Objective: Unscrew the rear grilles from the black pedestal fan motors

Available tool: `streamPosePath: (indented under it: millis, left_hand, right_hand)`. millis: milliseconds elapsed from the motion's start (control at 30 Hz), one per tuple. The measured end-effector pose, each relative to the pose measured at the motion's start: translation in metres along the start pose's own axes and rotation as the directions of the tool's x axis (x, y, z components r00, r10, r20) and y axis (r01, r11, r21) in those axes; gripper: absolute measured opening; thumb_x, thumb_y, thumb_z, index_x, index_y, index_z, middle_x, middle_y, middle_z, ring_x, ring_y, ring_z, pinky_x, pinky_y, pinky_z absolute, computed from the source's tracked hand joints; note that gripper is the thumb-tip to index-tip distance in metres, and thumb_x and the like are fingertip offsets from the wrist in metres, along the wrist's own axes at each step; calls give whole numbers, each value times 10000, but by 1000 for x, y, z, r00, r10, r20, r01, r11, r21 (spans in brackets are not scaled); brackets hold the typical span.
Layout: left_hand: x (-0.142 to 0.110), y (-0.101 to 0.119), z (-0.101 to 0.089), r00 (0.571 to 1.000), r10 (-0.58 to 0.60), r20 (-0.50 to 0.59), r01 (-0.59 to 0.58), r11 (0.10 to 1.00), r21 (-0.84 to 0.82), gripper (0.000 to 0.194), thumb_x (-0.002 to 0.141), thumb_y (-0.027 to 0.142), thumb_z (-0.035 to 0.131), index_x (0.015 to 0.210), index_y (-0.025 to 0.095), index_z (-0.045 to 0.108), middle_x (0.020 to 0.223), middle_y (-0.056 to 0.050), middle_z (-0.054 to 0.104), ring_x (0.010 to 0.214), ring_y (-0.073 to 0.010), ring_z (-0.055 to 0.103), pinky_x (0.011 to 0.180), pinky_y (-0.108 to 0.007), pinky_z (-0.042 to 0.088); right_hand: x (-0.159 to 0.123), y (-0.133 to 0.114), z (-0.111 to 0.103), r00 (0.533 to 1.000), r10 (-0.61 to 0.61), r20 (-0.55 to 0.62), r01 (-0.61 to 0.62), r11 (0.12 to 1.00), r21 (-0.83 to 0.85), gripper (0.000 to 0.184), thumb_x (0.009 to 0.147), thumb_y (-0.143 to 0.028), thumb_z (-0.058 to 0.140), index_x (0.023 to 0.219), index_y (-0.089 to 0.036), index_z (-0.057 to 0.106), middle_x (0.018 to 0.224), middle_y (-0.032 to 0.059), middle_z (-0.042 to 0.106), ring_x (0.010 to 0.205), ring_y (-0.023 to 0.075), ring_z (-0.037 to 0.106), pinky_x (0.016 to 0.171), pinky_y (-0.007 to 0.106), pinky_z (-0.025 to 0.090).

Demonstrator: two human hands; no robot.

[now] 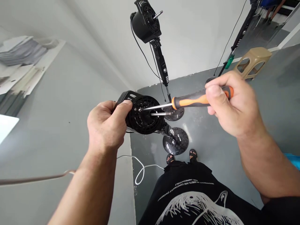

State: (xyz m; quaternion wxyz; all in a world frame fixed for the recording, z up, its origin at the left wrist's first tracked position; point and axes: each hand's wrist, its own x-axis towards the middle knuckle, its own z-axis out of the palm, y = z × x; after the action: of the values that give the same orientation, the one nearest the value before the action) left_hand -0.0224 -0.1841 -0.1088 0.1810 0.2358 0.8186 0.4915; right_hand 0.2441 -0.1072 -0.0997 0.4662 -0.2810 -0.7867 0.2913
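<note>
My left hand (106, 125) is closed around the side of a black fan motor housing (143, 115), which sits on a stand with a round black base (175, 141). A bare metal shaft sticks out of the housing's grilled front. My right hand (231, 104) grips the orange and black handle of a screwdriver (194, 100). Its metal tip rests against the front of the housing, just left of the shaft.
A second black fan motor on a stand (147, 22) rises behind, with its own round base (173, 113) on the grey floor. A beige plastic stool (254, 61) stands at the far right. A white cable (140, 170) loops by my sandalled feet. Stacked sheets (21, 54) lie on the left.
</note>
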Motion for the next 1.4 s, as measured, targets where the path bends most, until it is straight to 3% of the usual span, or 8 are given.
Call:
streamPosePath:
  millis: [167,267,433,533,700,833,1233,1400]
  left_hand:
    - [1,-1,-1,1000,17,24,-18,999,26,315,700,404,760,555,216,552,480,39,451,448,-94,385,364,-239,270]
    - [0,-1,-1,1000,15,20,-15,999,39,322,696,411,761,546,222,548,467,37,437,441,-102,378,359,-253,260]
    - [1,-2,-2,999,16,33,-17,999,40,322,699,420,754,544,228,547,463,37,416,448,-111,378,369,-264,261]
    - [2,-3,-2,999,36,31,-37,998,45,330,687,437,757,545,228,546,480,29,442,456,-114,382,372,-270,265]
    - [3,-3,-2,999,30,26,-31,999,38,318,676,438,755,548,228,553,491,22,456,459,-119,392,373,-277,267]
    - [2,-3,-3,999,23,22,-25,998,55,330,686,447,749,547,230,542,485,26,441,462,-118,387,376,-274,274]
    - [1,-4,-3,999,47,23,-47,999,24,300,681,417,759,548,226,571,485,23,473,438,-115,395,354,-266,266]
    - [2,-4,-1,999,31,17,-31,999,31,314,684,422,760,553,224,555,481,39,426,449,-107,365,367,-266,258]
  right_hand:
    - [1,0,0,990,-116,80,112,992,58,418,927,-391,787,1263,-278,565,1228,74,705,944,192,728,628,315,625]
    - [4,-4,-1,994,-110,-6,110,992,-60,187,988,-398,726,1046,-266,607,851,-10,688,638,125,646,505,268,529]
    - [5,-10,-2,986,-107,128,101,993,56,389,920,-355,800,1231,-271,583,1170,50,737,779,151,714,540,277,574]
    - [6,-9,-1,993,-114,16,114,993,-7,209,994,-415,734,1033,-243,621,819,-16,672,605,106,640,486,250,511]
    - [7,-5,-1,987,-113,114,105,992,74,412,926,-372,789,1262,-266,574,1271,75,700,843,154,719,601,281,621]
    - [7,-4,-2,996,-80,48,81,996,-23,192,1002,-396,711,1079,-258,603,801,-13,665,590,108,596,480,254,491]
    - [6,-8,-7,978,-140,153,147,988,-39,513,929,-421,778,1362,-293,533,1335,102,667,918,212,741,624,347,637]
    - [5,-10,-7,995,-75,69,79,996,-52,262,1034,-445,661,1201,-265,572,887,4,653,639,128,652,509,279,542]
